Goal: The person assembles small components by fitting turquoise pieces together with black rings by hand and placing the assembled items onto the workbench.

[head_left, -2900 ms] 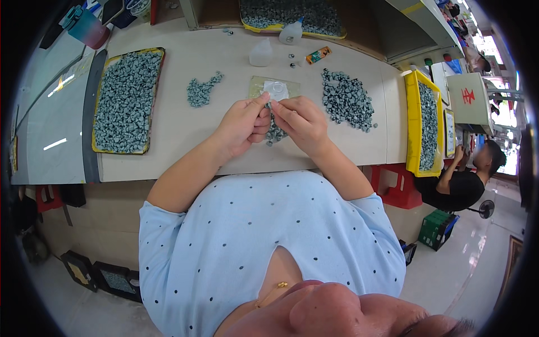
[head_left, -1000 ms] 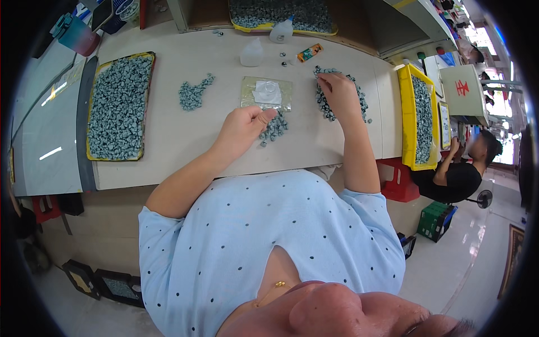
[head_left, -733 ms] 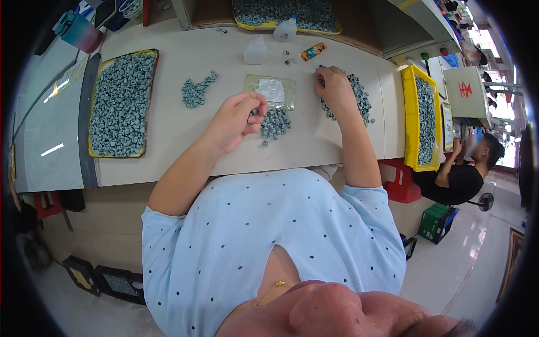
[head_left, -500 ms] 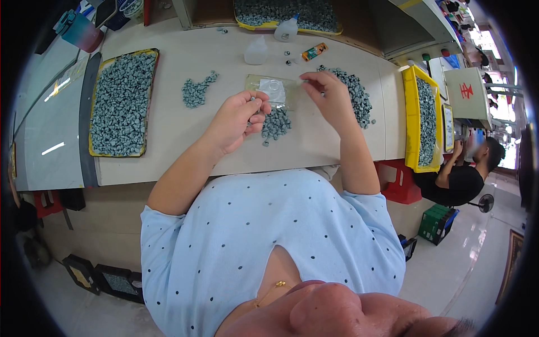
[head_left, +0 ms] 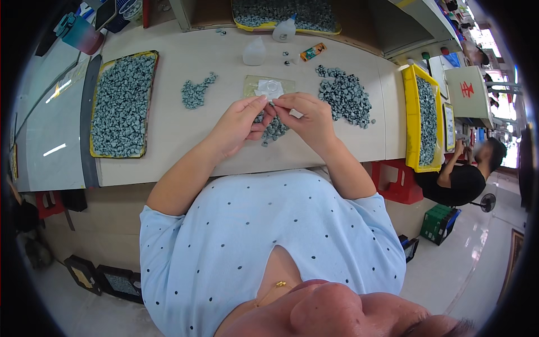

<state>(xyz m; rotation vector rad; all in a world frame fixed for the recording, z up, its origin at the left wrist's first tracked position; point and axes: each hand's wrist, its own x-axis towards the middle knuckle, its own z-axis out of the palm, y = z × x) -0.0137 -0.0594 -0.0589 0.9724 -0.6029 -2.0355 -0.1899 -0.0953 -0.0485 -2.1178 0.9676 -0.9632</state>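
Observation:
My left hand (head_left: 236,122) and my right hand (head_left: 310,119) meet above the white table, fingertips pinched together at one small grey-green stone-like piece (head_left: 272,103). The piece is partly hidden by the fingers. Under the hands lies a small pile of like pieces (head_left: 275,133), partly covered by them. Just beyond my fingertips is a flat yellowish, see-through pad (head_left: 252,84) with a white sheet (head_left: 270,88) and a round clear ring shape on it. A larger, darker heap of pieces (head_left: 345,98) lies to the right, a small cluster (head_left: 194,94) to the left.
A yellow-edged tray (head_left: 147,143) full of pieces stands at left, a yellow bin (head_left: 412,135) at right. Two squeeze bottles (head_left: 255,52) and an orange-green packet (head_left: 313,51) lie toward the back shelf (head_left: 359,36). A person in black (head_left: 461,182) sits at far right.
My right hand has come left and nearer from beside the right heap, and its fingertips now join those of my left hand at the piece. The left hand has shifted slightly.

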